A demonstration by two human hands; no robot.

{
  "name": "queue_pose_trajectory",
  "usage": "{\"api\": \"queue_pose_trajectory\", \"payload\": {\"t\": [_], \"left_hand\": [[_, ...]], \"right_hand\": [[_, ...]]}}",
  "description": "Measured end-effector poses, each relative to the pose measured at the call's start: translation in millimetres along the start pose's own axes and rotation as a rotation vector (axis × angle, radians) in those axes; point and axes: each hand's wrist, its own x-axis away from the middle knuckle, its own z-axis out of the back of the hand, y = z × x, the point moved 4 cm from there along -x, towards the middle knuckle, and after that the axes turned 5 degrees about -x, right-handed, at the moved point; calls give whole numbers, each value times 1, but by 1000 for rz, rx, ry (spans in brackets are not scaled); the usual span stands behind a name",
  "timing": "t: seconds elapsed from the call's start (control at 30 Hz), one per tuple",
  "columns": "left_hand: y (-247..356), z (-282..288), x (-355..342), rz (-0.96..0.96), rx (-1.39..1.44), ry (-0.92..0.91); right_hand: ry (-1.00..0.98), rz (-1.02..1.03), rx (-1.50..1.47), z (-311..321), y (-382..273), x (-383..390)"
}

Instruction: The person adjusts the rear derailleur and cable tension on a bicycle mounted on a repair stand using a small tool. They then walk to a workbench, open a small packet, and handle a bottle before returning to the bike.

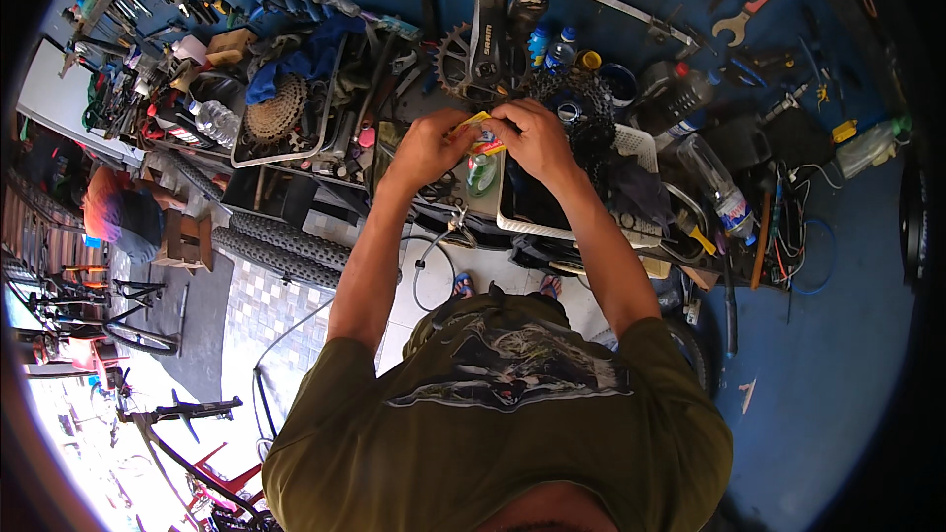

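Both hands meet over the workbench, closed on a small yellow and red packet (488, 145). My left hand (431, 146) pinches its left side, and my right hand (538, 141) grips it from the right and above. Fingers cover part of the packet. Just below it sits a see-through green object (481, 175), whose kind is too small to tell. A crank arm (487, 25) with a toothed chainring (454, 61) stands beyond my hands. To the right of my right hand lies a white plastic basket (639, 146) with dark parts in it.
On the left, a tray (236, 153) holds a large cassette (277, 108) and a blue cloth (313, 57). Bottles (714, 177) crowd the right. Tools hang on the blue wall (665, 15). Tyres (281, 251) lie below the bench; another person (123, 212) is at far left.
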Motion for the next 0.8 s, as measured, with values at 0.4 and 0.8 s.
{"api": "queue_pose_trajectory", "payload": {"t": [0.4, 0.8], "left_hand": [[-8, 3, -1, -42, -22, -17], [-10, 1, 2, -65, -33, 25]], "right_hand": [[-177, -46, 121, -11, 11, 2], [-158, -99, -13, -23, 30, 15]]}}
